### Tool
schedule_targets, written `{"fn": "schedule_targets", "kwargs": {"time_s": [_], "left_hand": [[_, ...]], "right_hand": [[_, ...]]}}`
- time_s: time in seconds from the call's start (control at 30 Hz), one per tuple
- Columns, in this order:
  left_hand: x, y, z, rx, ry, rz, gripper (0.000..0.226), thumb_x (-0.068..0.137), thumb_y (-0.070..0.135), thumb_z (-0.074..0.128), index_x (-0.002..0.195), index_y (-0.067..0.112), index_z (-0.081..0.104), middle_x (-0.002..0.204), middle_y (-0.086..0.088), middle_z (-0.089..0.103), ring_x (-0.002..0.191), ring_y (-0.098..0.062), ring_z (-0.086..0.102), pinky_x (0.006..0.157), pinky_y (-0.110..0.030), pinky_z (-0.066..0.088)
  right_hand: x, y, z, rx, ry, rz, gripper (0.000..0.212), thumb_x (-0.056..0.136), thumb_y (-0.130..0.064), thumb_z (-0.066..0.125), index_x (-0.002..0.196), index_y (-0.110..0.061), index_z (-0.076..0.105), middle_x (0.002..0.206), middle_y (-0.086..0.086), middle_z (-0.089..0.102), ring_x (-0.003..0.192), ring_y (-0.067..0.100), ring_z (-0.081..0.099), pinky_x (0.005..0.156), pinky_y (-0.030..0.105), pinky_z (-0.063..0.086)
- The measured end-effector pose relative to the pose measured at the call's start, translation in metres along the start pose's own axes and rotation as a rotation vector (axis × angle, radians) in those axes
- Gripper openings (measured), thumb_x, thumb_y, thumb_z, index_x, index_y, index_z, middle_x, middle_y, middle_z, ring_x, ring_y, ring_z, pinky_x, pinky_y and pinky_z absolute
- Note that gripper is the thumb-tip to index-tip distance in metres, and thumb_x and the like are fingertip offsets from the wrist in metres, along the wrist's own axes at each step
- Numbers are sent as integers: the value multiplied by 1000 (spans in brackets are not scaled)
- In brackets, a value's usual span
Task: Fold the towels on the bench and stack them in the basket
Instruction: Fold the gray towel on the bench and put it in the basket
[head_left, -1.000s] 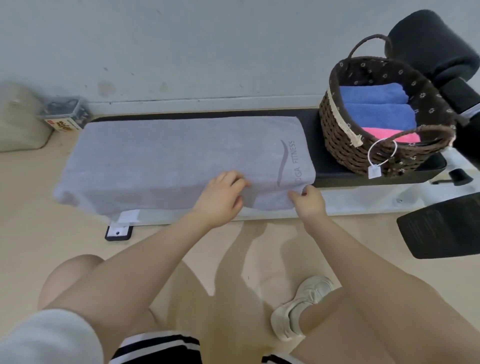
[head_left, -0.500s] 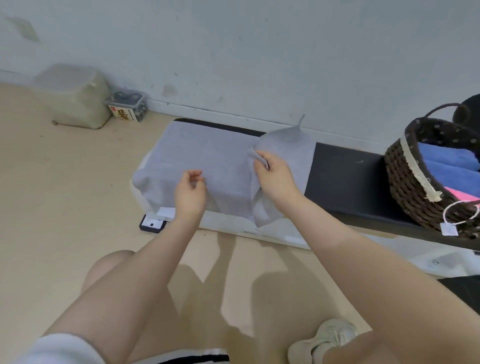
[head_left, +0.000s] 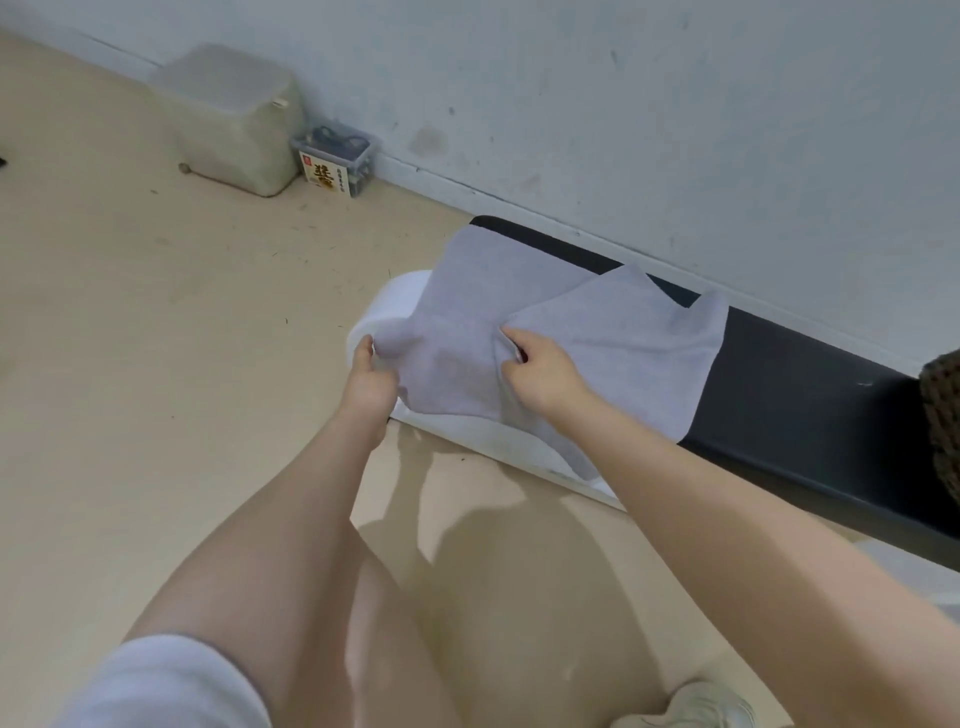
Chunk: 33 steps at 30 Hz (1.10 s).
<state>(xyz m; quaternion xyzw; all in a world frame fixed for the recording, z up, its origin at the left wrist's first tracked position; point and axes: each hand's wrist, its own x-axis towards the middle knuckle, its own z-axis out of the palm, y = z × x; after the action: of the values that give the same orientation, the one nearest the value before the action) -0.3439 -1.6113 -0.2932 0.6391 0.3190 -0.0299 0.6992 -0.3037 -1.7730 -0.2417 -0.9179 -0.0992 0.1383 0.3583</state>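
- One head view is showing everything: my left hand (head_left: 370, 375) is pinching the left near corner of the grey towel (head_left: 524, 338), fingers curled round the cloth just past the left end of the bench (head_left: 810, 410).
- My right hand (head_left: 540, 370) is gripping a fold of the same towel near its middle, fingers tucked into the fabric and thumb lying on top.
- Lying across the left end of the bench, the towel is covering the black pad there; its right part is doubled over onto the rest, with a loose corner poking up near the bench's far edge.
- Its near edge is hanging over the bench's front edge, draping onto the white frame (head_left: 467, 431) below the pad.
- To the right of the towel, the black pad is lying bare up to the basket (head_left: 943, 415), which is showing only as a sliver of dark wicker at the right end of the bench, well apart from both hands.
- Beyond the bench's left end, a pale container (head_left: 228, 117) and a small clear box (head_left: 335, 158) are sitting on the floor, touching each other against the wall.
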Motion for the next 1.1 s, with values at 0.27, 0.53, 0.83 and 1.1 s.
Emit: {"fn": "schedule_targets", "kwargs": {"time_s": [0.27, 0.53, 0.83, 1.1], "left_hand": [[10, 0, 8, 85, -128, -107, 18, 90, 13, 47, 74, 18, 52, 85, 4, 54, 85, -13, 48, 82, -24, 34], [-22, 13, 27, -282, -93, -245, 21, 86, 33, 48, 71, 22, 59, 71, 5, 66, 69, -18, 62, 65, -27, 50], [-90, 70, 84, 9, -291, 289, 26, 85, 5, 54, 105, 21, 58, 89, 1, 60, 84, -16, 56, 68, -24, 45], [-123, 71, 126, -95, -282, 331, 30, 83, 9, 66, 108, 22, 57, 106, 3, 62, 107, -17, 60, 94, -28, 49]], "right_hand": [[0, 4, 1, 15, 31, 14, 25, 81, 1, 38, 93, -3, 61, 75, 8, 53, 70, 17, 43, 64, 28, 35], [-19, 9, -3, 283, 140, 118, 23, 87, -10, 53, 108, -16, 59, 89, -1, 60, 83, 17, 55, 75, 26, 44], [-73, -3, -72, 539, 358, -97, 20, 89, -7, 59, 81, -25, 56, 71, -12, 54, 59, -8, 51, 59, 2, 40], [-99, 13, -99, 520, 385, -167, 24, 89, -10, 58, 82, -33, 56, 79, -15, 59, 65, -12, 53, 66, 4, 42]]}}
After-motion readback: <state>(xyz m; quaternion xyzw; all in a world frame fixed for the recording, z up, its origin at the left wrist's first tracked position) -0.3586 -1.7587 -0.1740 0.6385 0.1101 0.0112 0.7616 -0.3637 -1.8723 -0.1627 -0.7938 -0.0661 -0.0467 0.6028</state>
